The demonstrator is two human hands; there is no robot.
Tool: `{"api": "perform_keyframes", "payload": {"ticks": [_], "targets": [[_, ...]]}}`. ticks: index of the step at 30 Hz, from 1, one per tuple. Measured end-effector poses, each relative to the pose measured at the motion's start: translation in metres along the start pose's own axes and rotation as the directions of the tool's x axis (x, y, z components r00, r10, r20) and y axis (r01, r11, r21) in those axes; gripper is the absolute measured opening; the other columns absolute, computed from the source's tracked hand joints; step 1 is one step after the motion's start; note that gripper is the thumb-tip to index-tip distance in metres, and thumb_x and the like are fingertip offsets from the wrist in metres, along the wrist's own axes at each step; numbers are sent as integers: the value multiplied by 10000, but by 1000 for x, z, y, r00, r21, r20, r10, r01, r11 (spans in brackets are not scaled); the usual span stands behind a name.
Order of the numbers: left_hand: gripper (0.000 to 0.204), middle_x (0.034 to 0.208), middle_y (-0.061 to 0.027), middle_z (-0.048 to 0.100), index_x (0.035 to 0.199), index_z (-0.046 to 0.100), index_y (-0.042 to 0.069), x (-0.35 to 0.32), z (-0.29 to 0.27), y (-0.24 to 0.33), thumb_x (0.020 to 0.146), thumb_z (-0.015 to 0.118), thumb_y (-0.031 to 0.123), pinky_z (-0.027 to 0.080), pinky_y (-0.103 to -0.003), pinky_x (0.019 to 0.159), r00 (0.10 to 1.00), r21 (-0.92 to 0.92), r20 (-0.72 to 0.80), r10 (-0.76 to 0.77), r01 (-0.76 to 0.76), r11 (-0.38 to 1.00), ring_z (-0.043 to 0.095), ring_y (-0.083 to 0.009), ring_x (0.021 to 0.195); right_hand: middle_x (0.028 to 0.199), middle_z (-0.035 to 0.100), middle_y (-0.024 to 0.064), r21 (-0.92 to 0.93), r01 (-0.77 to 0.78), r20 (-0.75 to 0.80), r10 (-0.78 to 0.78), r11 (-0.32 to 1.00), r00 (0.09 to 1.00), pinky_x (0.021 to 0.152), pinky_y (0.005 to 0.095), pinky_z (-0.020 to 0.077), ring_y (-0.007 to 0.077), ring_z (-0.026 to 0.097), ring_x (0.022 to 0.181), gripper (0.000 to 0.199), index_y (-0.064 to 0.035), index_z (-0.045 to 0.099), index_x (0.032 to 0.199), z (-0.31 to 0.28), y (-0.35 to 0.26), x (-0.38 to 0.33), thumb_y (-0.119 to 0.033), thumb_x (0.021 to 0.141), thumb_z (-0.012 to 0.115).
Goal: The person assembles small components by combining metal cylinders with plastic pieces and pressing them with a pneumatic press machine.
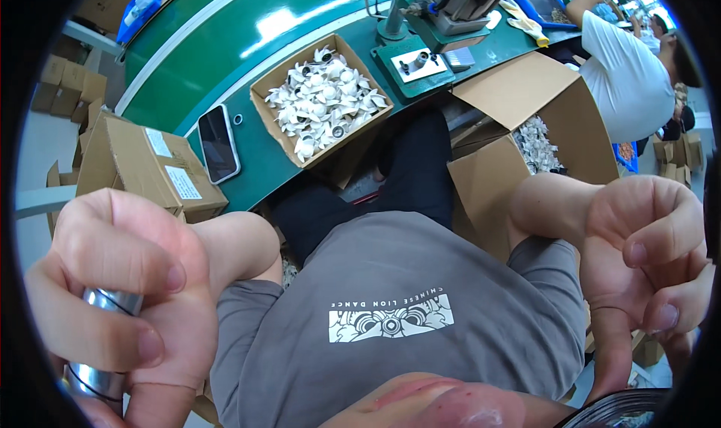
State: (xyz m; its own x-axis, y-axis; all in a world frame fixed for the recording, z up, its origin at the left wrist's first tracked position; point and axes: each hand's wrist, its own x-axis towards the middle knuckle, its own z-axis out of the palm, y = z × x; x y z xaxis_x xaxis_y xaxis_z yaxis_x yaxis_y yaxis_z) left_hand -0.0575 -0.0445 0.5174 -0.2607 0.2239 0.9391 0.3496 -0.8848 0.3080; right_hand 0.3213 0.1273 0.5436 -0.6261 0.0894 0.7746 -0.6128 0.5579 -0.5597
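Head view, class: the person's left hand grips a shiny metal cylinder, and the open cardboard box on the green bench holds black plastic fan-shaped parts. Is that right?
Not quite. The head view shows the left hand gripping the shiny metal cylinder, fingers wrapped round it, and the open cardboard box on the green bench, but its fan-shaped plastic parts are white, not black.

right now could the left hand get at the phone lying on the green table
Probably not at once: the left hand is raised and closed around a shiny metal cylinder, and the phone lies apart from it, beyond a closed cardboard box.
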Motion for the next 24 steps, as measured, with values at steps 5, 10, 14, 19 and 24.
{"api": "perform_keyframes", "payload": {"ticks": [5,10,14,19,24], "targets": [[219,584,119,424,766,650,345,0,1,-6,826,608,552,238,-182,452,999,-86,24,21,-19,996,289,-37,455,1028,607,-82,-37,-43,20,44,998,999,633,216,416,50,531,888,443,-248,609,1199,50,23,47,-470,835,733],[216,570,113,410,747,626,333,5,6,-13,829,590,530,240,-183,441,998,-93,30,52,-49,994,289,-42,442,986,628,-29,181,-119,-266,165,976,950,691,286,439,143,542,913,414,-143,573,1206,94,61,45,-318,863,725],[216,560,107,400,733,606,323,4,9,-16,832,575,512,241,-184,433,999,-45,33,36,-34,998,289,-47,433,964,635,-16,253,-135,-362,223,958,905,671,298,446,153,550,878,381,-126,583,1184,77,39,15,-313,876,707],[218,546,100,386,714,582,310,6,10,-27,835,556,490,243,-185,423,999,12,31,32,-32,999,288,-53,421,936,643,1,329,-141,-463,290,934,838,646,312,456,166,560,834,346,-104,594,1156,88,46,13,-306,891,685],[223,533,94,373,695,557,297,7,8,-30,838,537,467,244,-187,413,994,89,5,107,-107,990,288,-59,408,908,651,18,380,-110,-507,307,918,805,621,327,465,178,570,790,316,-82,606,1128,118,86,45,-300,906,662]]}}
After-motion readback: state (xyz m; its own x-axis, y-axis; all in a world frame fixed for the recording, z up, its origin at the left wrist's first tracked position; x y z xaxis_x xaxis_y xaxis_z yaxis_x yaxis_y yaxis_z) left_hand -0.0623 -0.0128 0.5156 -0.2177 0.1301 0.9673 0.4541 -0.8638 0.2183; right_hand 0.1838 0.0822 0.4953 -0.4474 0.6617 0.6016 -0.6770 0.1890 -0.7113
